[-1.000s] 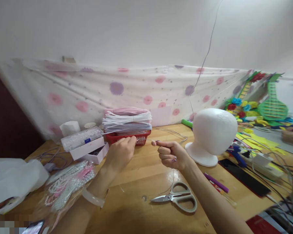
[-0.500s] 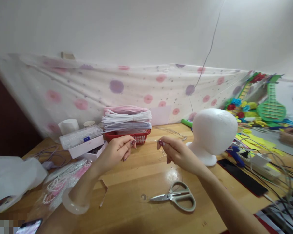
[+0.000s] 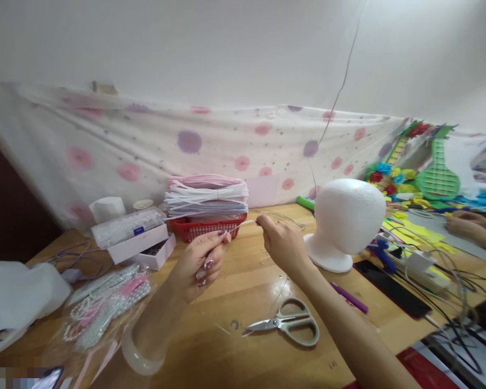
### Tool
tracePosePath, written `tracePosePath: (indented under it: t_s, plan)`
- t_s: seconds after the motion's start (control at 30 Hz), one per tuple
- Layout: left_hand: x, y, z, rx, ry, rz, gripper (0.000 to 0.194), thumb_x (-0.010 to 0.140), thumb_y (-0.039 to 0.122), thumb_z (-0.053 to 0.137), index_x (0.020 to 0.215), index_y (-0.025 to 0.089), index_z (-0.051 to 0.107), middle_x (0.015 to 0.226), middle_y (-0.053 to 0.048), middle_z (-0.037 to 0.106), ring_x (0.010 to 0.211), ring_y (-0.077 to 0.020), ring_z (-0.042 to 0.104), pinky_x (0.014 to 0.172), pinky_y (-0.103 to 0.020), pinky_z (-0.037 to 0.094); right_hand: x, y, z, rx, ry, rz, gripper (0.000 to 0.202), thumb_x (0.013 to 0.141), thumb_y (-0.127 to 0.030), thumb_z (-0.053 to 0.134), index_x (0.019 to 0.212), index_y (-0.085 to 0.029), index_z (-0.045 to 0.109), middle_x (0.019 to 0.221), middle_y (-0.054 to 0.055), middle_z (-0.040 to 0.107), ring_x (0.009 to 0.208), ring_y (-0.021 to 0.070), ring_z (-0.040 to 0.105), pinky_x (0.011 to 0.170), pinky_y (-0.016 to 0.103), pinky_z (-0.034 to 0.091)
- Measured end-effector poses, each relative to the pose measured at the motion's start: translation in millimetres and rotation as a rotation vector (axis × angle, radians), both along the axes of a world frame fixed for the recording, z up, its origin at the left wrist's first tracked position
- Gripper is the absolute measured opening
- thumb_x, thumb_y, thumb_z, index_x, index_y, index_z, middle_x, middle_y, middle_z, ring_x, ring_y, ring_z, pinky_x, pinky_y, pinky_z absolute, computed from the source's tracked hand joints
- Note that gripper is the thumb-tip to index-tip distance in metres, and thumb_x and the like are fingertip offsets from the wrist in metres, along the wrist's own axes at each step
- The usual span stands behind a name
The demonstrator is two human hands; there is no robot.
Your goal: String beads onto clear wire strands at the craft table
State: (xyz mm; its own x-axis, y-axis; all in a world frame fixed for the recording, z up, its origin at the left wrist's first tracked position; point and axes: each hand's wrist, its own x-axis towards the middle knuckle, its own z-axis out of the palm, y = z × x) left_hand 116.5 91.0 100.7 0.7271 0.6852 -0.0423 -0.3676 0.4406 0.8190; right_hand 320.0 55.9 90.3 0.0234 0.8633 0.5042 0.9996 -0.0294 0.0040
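Observation:
A thin, pale wire (image 3: 242, 225) runs in a slight arch between my two hands above the table. My left hand (image 3: 202, 265) pinches its near end, fingers curled toward me. The other end is between the closed fingers of my right hand (image 3: 284, 244), whose back faces up and hides most of the grip. Below them, scissors (image 3: 281, 323) with beige handles lie on the wood, blades pointing left and slightly apart. Just right of my right hand stands a white foam head (image 3: 350, 216).
Behind my hands, a red basket (image 3: 194, 231) bears bundled pink and white strips (image 3: 206, 197). Bags of beads (image 3: 113, 302) and boxes (image 3: 137, 243) lie left. A phone (image 3: 392, 289), a power strip (image 3: 417, 270) with cables and a purple pen (image 3: 349, 298) are right. Another person's hands (image 3: 472, 227) work far right.
The straight wire between my hands now arches. My left hand has turned, showing more nails, and my right hand has rolled over, back upward. The view has shifted slightly.

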Motion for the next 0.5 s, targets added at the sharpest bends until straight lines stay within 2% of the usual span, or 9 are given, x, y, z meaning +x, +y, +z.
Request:
tracePosePath:
  t_s: [0.13,0.27,0.37,0.5]
  plan:
    - [-3,-4,0.7,-0.133,-0.062,0.014,0.036,0.098,0.014,0.028,0.078,0.012,0.058,0.036,0.01,0.032,0.025,-0.0019,0.011,0.025,-0.011,0.013,4,-1,-0.3,0.018,0.047,0.056,0.036,0.087,-0.01,0.035,0.111,-0.021,0.06,0.067,0.005,0.067,0.056,0.0188,0.056,0.052,0.027,0.02]
    - [-12,-1,-1.8,-0.236,-0.201,0.065,0.044,0.1,0.01,0.019,0.076,0.01,0.057,0.036,0.009,0.033,0.023,-0.0007,0.023,0.025,-0.011,0.012,4,-4,-4.0,0.022,0.121,0.091,0.033,0.088,-0.011,0.033,0.105,-0.02,0.06,0.073,0.006,0.07,0.058,0.0192,0.059,0.053,0.026,0.023]
    - [-18,0,-2.3,-0.288,-0.298,0.094,0.045,0.1,0.009,0.017,0.076,0.009,0.055,0.036,0.008,0.036,0.023,-0.0004,0.032,0.025,-0.009,0.014,2,-7,-9.6,0.023,0.139,0.077,0.031,0.087,-0.012,0.034,0.102,-0.019,0.06,0.073,0.007,0.071,0.058,0.0193,0.06,0.053,0.027,0.022]
    - [-20,1,-2.1,-0.334,-0.377,0.117,0.044,0.101,0.01,0.016,0.075,0.011,0.052,0.036,0.008,0.038,0.024,-0.0005,0.037,0.026,-0.007,0.018,-1,-11,-16.2,0.006,0.138,0.037,0.03,0.086,-0.013,0.036,0.1,-0.018,0.061,0.069,0.007,0.07,0.055,0.0193,0.059,0.051,0.027,0.02]
